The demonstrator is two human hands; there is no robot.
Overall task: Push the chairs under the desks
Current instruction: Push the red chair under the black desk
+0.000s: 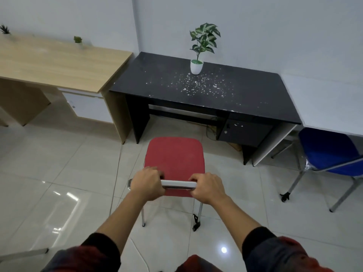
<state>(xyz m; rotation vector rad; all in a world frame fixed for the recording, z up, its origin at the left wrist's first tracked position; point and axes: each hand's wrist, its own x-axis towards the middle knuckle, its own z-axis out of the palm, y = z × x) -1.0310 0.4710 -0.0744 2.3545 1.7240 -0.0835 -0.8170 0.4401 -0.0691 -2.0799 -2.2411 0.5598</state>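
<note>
Ahead of you, the kneehole of the black rectangular desk (206,89) stands open between its left side panel (137,118) and the black drawer unit (243,132) on the right. A low black crossbar (180,114) spans the back of that gap. Bare pale tiled floor (68,163) lies between the red padded chair (174,156) and the opening. The blue padded chair (330,150) crowds your right.

Red chair (174,160) is parked upright just in front of the black counter (245,95), not tucked under yet.
</note>
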